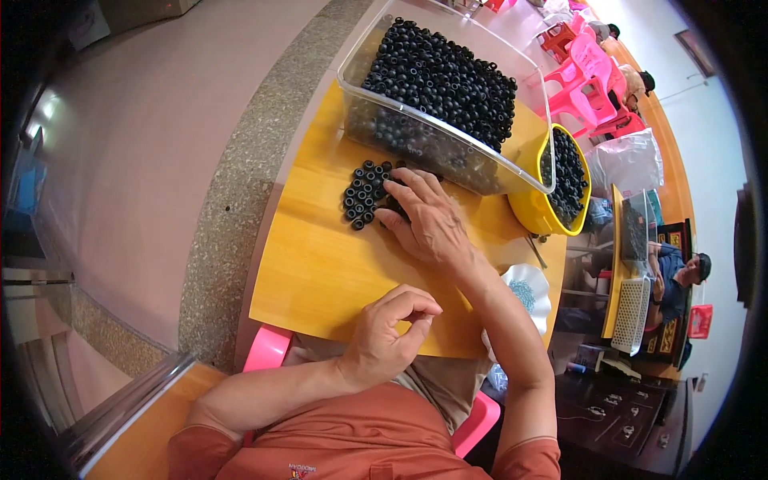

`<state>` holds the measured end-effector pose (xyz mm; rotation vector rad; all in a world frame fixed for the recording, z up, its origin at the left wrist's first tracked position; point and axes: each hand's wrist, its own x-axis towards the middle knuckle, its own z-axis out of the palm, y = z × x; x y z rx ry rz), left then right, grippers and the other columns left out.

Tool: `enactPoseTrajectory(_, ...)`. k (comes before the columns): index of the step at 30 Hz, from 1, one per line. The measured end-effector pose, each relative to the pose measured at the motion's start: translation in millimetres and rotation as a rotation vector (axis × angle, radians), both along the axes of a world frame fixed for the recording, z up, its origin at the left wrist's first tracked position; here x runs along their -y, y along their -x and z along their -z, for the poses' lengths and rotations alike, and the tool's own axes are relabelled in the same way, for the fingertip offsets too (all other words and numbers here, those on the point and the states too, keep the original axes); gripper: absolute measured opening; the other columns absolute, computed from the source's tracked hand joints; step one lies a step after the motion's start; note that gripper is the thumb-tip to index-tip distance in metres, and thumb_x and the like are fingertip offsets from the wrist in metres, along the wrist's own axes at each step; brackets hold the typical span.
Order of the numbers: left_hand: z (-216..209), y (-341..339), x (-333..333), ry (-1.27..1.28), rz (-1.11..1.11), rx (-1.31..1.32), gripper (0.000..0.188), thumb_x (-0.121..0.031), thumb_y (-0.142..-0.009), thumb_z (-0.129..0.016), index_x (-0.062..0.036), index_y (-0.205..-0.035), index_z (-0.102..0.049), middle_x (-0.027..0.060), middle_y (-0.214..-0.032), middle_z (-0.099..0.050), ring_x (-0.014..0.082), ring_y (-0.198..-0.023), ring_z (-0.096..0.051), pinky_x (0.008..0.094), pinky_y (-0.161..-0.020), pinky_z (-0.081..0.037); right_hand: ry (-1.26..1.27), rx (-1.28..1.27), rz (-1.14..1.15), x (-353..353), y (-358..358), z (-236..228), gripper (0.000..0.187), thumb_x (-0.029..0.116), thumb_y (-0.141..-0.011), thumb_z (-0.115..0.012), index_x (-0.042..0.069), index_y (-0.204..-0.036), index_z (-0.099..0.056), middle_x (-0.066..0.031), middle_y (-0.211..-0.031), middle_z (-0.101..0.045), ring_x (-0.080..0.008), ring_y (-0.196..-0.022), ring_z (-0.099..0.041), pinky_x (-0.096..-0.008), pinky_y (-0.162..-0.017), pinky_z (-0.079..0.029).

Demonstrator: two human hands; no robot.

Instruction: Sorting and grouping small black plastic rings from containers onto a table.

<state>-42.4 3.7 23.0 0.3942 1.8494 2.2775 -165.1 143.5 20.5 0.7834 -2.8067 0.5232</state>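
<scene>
Black ring-shaped beads [364, 194] lie in a small loose pile on the yellow wooden tabletop [320, 264], just in front of the clear plastic bin [448, 152]. Your right hand [428, 220] lies flat over the pile's right edge, fingers spread and not clenched, fingertips touching the beads; the palm hides some of them, so you can't tell how far the pile runs under it. Your left hand [388, 332] sits near the table's front edge, curled with thumb and forefinger pinched together; whatever is between them is too small to make out, so the grip can't be called. The bin is heaped with the same black beads, and its far end is cut off by the top of the frame. Just right of it a yellow round bowl [532, 212] also holds black beads, partly hidden behind the bin's corner. A thin metal rod [536, 250] lies beside the bowl. Your right forearm covers part of a white scalloped dish [538, 292] with tiny blue-green bits. Pink plastic chairs [588, 80] stand beyond, well apart.
</scene>
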Motion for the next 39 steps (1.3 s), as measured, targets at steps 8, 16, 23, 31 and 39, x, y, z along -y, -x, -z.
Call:
enactPoseTrajectory(8, 2, 1, 0, 0.035, -0.028, -0.092, 0.012, 0.006, -0.082, -0.061, -0.0001, -0.092, -0.063, 0.0112, -0.094, -0.064, 0.0220, -0.086, -0.063, 0.0302, -0.078, -0.050, -0.023, -0.084, -0.007, 9, 6, 0, 0.040, 0.026, -0.086, -0.069, 0.000, -0.116, -0.061, -0.0182, -0.129, -0.055, -0.0356, -0.118, -0.053, -0.0424, -0.096, -0.046)
enactPoseTrajectory(16, 0, 0, 1, 0.047, -0.015, -0.075, 0.013, 0.006, -0.082, -0.060, -0.0006, -0.092, -0.063, 0.0113, -0.093, -0.064, 0.0224, -0.087, -0.064, 0.0305, -0.079, -0.050, 0.051, -0.071, -0.095, 6, 4, -7, 0.036, 0.025, -0.086, -0.068, -0.002, -0.109, -0.065, -0.0187, -0.122, -0.059, -0.0365, -0.115, -0.054, -0.0422, -0.096, -0.046)
enactPoseTrajectory(23, 2, 1, 0, 0.031, -0.021, -0.097, 0.013, 0.006, -0.082, -0.060, -0.0008, -0.092, -0.062, 0.0116, -0.094, -0.064, 0.0228, -0.087, -0.064, 0.0308, -0.079, -0.050, -0.003, -0.097, -0.070, 8, 5, -5, 0.034, 0.022, -0.087, -0.067, -0.003, -0.109, -0.065, -0.0191, -0.120, -0.059, -0.0365, -0.115, -0.053, -0.0426, -0.095, -0.046)
enactPoseTrajectory(31, 1, 0, 0, 0.025, -0.029, -0.108, 0.013, 0.007, -0.082, -0.060, -0.0006, -0.092, -0.062, 0.0119, -0.094, -0.064, 0.0228, -0.087, -0.064, 0.0308, -0.079, -0.050, 0.034, -0.111, -0.023, 5, 1, -9, 0.032, 0.020, -0.086, -0.068, -0.003, -0.107, -0.065, -0.0190, -0.120, -0.059, -0.0372, -0.112, -0.054, -0.0431, -0.094, -0.046)
enactPoseTrajectory(39, -1, 22, 9, 0.202, -0.252, -0.278, 0.014, 0.005, -0.082, -0.062, -0.0003, -0.094, -0.061, 0.0131, -0.097, -0.063, 0.0255, -0.091, -0.062, 0.0322, -0.083, -0.049, 0.123, -0.113, -0.032, -8, -8, -5, 0.032, 0.017, -0.083, -0.071, -0.003, -0.108, -0.064, -0.0195, -0.118, -0.061, -0.0377, -0.111, -0.056, -0.0430, -0.094, -0.047)
